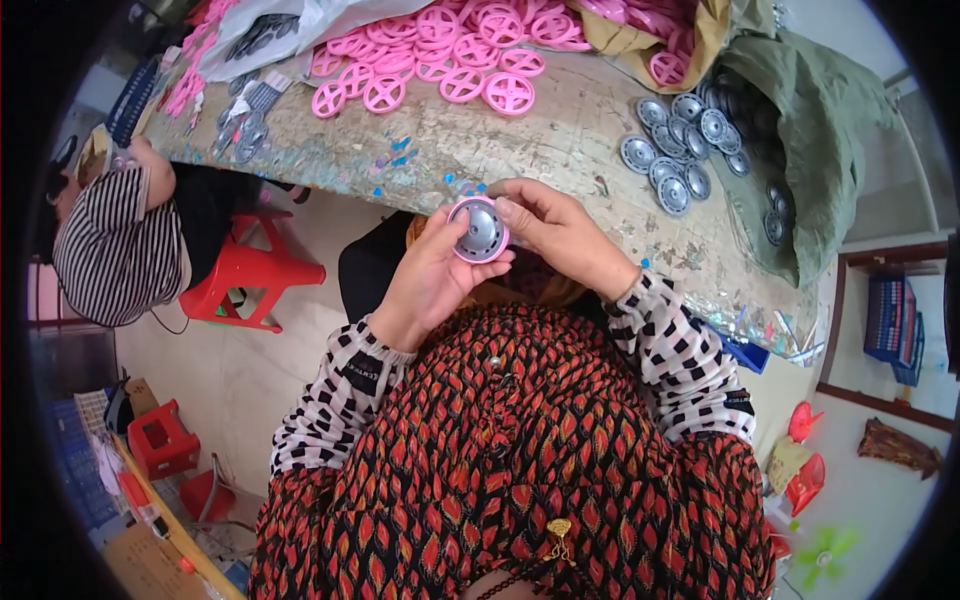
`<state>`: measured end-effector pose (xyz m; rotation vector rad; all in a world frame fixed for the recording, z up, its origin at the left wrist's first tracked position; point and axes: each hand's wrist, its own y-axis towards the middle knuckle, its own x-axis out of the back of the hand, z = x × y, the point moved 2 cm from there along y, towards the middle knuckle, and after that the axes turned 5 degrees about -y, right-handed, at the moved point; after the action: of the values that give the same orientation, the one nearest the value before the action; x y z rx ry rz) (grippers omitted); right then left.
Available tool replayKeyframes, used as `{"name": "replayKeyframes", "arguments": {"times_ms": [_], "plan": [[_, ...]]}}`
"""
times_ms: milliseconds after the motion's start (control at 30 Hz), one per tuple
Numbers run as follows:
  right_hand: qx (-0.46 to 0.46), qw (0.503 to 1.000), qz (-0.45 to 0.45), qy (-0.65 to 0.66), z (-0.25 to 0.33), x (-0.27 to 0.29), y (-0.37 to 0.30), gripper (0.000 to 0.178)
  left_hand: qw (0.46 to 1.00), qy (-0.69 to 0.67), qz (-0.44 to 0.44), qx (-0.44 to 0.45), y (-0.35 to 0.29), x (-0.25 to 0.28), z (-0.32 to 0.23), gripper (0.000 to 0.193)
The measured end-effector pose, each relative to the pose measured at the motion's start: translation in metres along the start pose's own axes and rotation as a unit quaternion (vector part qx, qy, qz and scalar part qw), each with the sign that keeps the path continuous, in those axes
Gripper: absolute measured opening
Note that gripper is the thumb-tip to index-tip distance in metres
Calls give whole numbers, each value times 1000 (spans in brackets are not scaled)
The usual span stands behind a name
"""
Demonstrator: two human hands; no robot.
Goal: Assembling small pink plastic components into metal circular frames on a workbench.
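Observation:
Between my hands, just off the table's front edge, is a small toy wheel: a silver hubcap disc (pixel 485 236) seated in a pink ring (pixel 502 252). My left hand (pixel 436 272) grips it from the left, thumb on the face and fingers beneath. From the right, my right hand (pixel 560 232) holds the upper right rim with thumb and bent fingers. Loose pink spoked wheels (pixel 461 84) lie heaped at the back of the table. More silver hubcaps (pixel 670 170) are spread to the right, by the mouth of a green sack (pixel 815 150).
The worn table (pixel 540 150) carries blue scraps (pixel 400 152). A brown sack (pixel 620 38) and a white bag (pixel 290 40) stand at the back. On the left, a person in a striped shirt (pixel 115 240) sits on a red stool (pixel 245 270).

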<state>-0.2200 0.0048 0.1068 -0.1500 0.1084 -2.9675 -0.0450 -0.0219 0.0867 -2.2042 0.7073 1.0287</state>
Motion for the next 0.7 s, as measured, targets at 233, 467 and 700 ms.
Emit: {"name": "replayKeyframes", "arguments": {"times_ms": [233, 467, 700], "plan": [[115, 974, -55, -188, 15, -16, -17, 42, 998, 35, -14, -58, -11, -5, 4, 23], [142, 959, 11, -247, 3, -17, -4, 53, 993, 99, 9, -70, -11, 15, 11, 23], [134, 886, -149, -419, -3, 39, 95, 31, 856, 512, -67, -29, -14, 89, 37, 48]]}}
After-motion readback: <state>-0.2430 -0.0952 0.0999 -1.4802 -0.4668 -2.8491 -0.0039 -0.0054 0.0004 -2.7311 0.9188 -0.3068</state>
